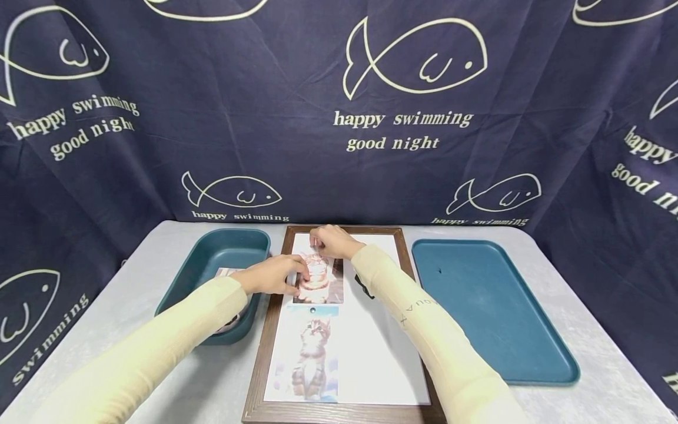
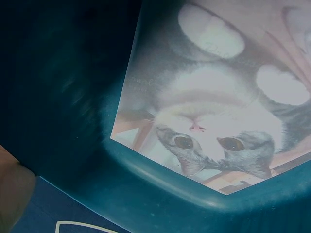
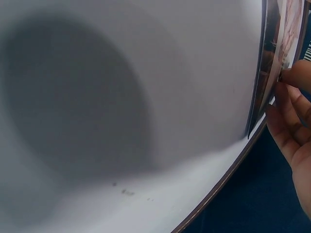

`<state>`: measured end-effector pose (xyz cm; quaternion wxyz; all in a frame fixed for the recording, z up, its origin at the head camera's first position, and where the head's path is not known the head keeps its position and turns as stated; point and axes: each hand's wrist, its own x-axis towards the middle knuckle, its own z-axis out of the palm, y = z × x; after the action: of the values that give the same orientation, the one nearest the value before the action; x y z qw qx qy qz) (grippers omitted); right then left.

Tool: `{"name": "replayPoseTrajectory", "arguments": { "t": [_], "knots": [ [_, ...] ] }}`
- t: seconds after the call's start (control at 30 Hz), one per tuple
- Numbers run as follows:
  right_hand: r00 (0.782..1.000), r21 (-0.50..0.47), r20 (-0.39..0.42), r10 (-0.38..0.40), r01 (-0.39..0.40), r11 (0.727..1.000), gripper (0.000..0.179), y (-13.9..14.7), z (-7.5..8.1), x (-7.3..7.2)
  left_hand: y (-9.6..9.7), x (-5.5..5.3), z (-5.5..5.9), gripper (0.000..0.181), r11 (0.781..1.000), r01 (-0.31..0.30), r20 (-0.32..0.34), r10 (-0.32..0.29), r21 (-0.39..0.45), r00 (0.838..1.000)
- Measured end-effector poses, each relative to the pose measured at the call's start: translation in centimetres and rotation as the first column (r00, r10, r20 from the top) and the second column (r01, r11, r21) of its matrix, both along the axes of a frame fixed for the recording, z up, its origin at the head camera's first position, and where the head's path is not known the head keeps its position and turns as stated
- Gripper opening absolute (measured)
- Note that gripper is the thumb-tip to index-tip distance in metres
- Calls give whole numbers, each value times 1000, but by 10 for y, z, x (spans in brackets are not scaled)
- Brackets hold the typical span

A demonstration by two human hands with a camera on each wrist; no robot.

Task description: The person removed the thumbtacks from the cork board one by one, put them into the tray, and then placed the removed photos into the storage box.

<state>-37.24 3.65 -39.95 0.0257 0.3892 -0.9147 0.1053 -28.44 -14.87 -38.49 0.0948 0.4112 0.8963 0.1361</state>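
My left hand (image 1: 272,275) rests at the left edge of the upper cat photo (image 1: 319,288), fingertips on its face and the thumb lower down, apart from the index finger. At that photo's top my right hand (image 1: 333,240) pinches a small dark piece (image 3: 280,75) between thumb and fingertips; I cannot tell its exact kind. Seen from the right wrist, the photo's edge (image 3: 252,114) stands slightly off the white board (image 1: 378,335). Directly below lies a second photo, of a kitten against blue sky (image 1: 309,359), with a small round dark fastener (image 1: 312,310) at its top centre.
A brown frame (image 1: 258,377) borders the board. On the left stands a deep teal bin (image 1: 182,282) with a grey-and-white cat photo (image 2: 209,116) inside, under my left forearm. A shallow teal tray (image 1: 492,312) lies at the right. Behind the table hangs a navy curtain (image 1: 296,106).
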Motion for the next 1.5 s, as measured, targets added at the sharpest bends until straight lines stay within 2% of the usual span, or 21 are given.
{"name": "replayPoseTrajectory", "arguments": {
  "t": [0.47, 0.7, 0.9, 1.5],
  "knots": [
    [1000, -29, 25, -4, 5, 1000, 16, 2, 3, 1, 1, 0, 1, 26, 1000, 1, 3, -1, -6, 1000],
    [999, -17, 35, -14, 14, 1000, 21, 1, 2, 3, 0, 0, 0, 25, 1000, 6, -4, -6, -2, 1000],
    [999, -8, 24, -24, 25, 1000, 22, 0, 0, 3, 0, -2, -3, 26, 1000, 8, -15, -8, -5, 1000],
    [998, 54, -23, -54, 56, 997, 27, -5, 4, 6, -1, -1, -1, 26, 1000, 8, -8, -8, -1, 1000]
  ]
}}
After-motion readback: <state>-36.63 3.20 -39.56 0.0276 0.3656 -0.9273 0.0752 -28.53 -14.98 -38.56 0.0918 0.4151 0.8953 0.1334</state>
